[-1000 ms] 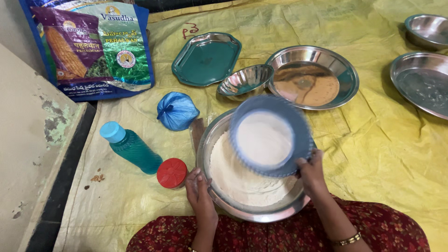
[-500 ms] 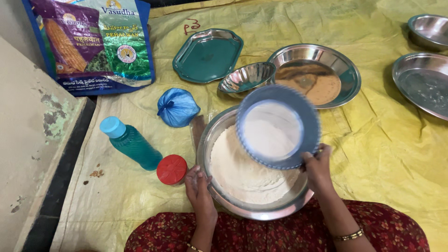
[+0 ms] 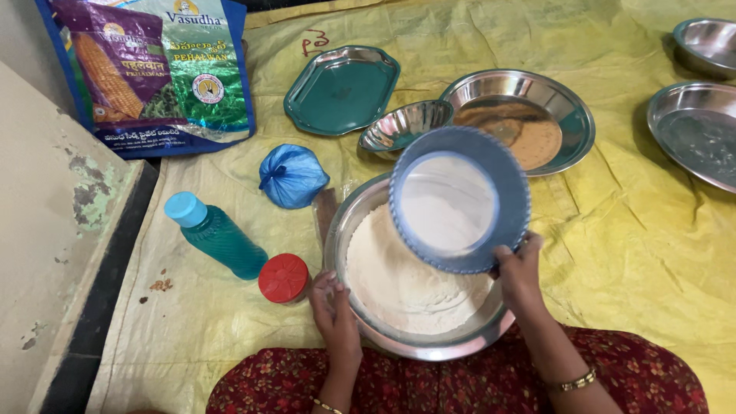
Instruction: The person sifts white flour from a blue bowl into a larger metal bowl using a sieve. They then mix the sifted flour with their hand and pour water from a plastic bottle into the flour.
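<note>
Right hand [image 3: 520, 264] is clenching the blue sieve [image 3: 458, 199] tilted over the flour bowl [image 3: 418, 345]; left hand [image 3: 333, 307] is gripping the bowl's near rim.

Printed bag [image 3: 149, 73], upper left of the frame: large flat rectangular pouch lying on the yellow sheet, tilted slightly, its top edge cut off by the frame. Blue border; left half purple with a picture of a yellow corn cob; right half green with foliage and a small round white emblem; white band at the top right; lettering in yellow and white.

Tied blue plastic bag [image 3: 293, 176], left of centre: small, rounded, knotted, unprinted.

No signs or screens visible.
</note>
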